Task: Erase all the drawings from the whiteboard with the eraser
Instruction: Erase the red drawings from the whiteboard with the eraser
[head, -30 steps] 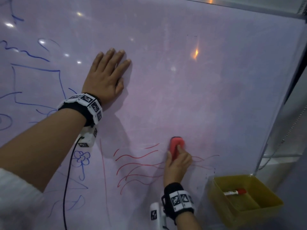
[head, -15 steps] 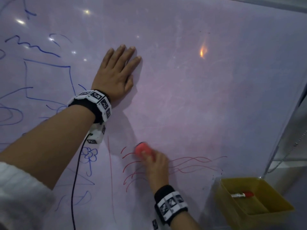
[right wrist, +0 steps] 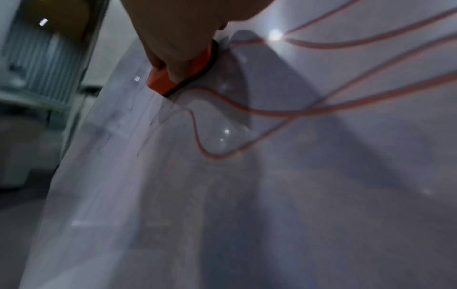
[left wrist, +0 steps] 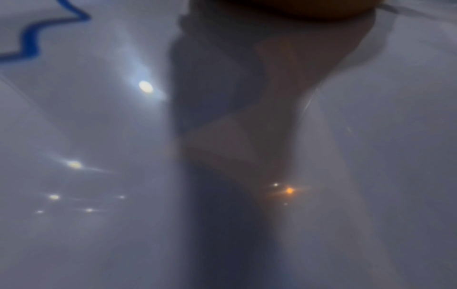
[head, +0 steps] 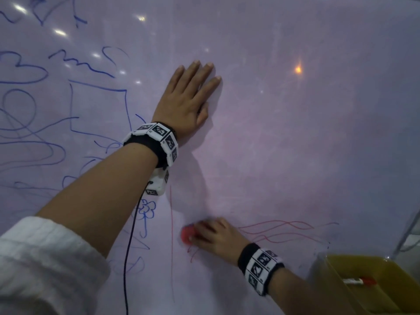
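Observation:
The whiteboard [head: 295,144] fills the head view. Blue drawings [head: 95,105] cover its left part, and red wavy lines [head: 279,228] run low at the right. My right hand [head: 216,237] grips a red eraser [head: 188,234] with a black felt edge [right wrist: 195,78] and presses it on the board, just right of a thin vertical red line [head: 171,223]. Short red strokes [head: 193,253] show under the hand. My left hand [head: 188,98] lies flat on the board with straight fingers, above the eraser. The left wrist view shows only the board [left wrist: 99,136] and a blue line [left wrist: 29,39].
A yellow bin [head: 341,276] stands at the lower right below the board, with a red-capped marker [head: 359,281] inside. The board's right edge and frame [head: 409,228] run down beside it. A black cable [head: 129,246] hangs from my left wrist.
My right hand has swept the eraser leftwards across the red wavy lines, wiping their left ends. The left hand stays flat on the board.

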Demonstrator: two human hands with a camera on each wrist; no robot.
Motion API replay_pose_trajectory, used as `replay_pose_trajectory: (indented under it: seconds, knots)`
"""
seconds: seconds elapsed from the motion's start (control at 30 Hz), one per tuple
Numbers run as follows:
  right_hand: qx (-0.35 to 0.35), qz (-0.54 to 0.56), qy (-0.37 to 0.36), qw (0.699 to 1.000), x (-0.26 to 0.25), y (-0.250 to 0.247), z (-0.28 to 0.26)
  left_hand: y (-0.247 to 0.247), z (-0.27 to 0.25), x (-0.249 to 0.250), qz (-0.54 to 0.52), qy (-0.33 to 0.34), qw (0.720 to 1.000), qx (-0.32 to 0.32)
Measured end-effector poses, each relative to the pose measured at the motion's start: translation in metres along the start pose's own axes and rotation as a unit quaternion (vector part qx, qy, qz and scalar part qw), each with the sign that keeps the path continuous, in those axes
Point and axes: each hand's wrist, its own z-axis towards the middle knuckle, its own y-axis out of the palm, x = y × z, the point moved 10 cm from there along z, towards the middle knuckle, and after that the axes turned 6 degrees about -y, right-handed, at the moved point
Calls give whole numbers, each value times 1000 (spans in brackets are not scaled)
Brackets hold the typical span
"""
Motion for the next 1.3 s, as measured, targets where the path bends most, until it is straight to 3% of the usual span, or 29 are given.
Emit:
replay_pose_trajectory:
  seconds: [0.1, 0.17, 0.27, 0.3, 0.4, 0.47, 0.53, 0.63, 0.7, 0.8, 0.87, 0.93, 0.97, 1.03, 1.07, 1.1, 1.13, 1.17, 1.27, 1.3]
  knots:
    - [-34, 6, -43, 998, -1, 1, -1, 1, 1, 1, 2, 3, 1000, 1]
    - [28, -26, 42, 998, 31, -26, 16, 1, 0, 2, -4, 1, 1000, 1]
    - [124, -74, 208, 967, 67, -54, 18, 0, -2, 0, -8, -6, 1000, -4]
    - [127, -78, 212, 966, 61, -51, 16, 0, -2, 0, -9, -8, 1000, -5]
    - [63, -71, 105, 990, 20, -21, 1, -1, 0, 1, -7, -5, 1000, -4]
    - [41, -76, 92, 992, 27, -26, -13, 0, 1, -1, -2, -6, 1000, -4]
    - [80, -108, 178, 975, 65, -53, -26, 2, 0, 0, -2, -6, 1000, -8]
    - [183, -117, 365, 905, 106, -84, -45, 0, -1, 0, -6, -10, 1000, -9]
    - [169, -119, 352, 913, 81, -65, -41, 0, 0, 0, -11, -14, 1000, -16]
    - [44, -104, 244, 963, 26, -21, -39, 1, 1, 0, -9, -16, 1000, -19]
    - [45, -96, 258, 960, 39, -31, -58, 1, 0, 1, -8, -15, 1000, -19]
    - [118, -101, 373, 915, 76, -64, -95, 1, -2, 1, -5, -17, 1000, -22]
    - [170, -96, 462, 865, 98, -82, -127, 0, -3, 0, -5, -20, 999, -25]
    - [258, -73, 632, 727, 125, -102, -198, 0, -3, 0, -7, -23, 999, -33]
    - [285, -68, 683, 669, 126, -103, -222, 0, -2, 1, -10, -22, 999, -35]
    - [296, -65, 710, 636, 122, -100, -231, 1, -1, 1, -14, -21, 999, -36]
    - [296, -58, 717, 628, 116, -95, -229, 1, 0, 2, -17, -20, 999, -36]
    - [288, -46, 706, 645, 108, -88, -216, 2, 0, 3, -19, -22, 999, -35]
    - [221, -49, 608, 761, 78, -70, -173, 2, -1, 1, -20, -33, 999, -37]
    - [197, -56, 587, 783, 76, -69, -174, 2, -2, 0, -21, -36, 998, -38]
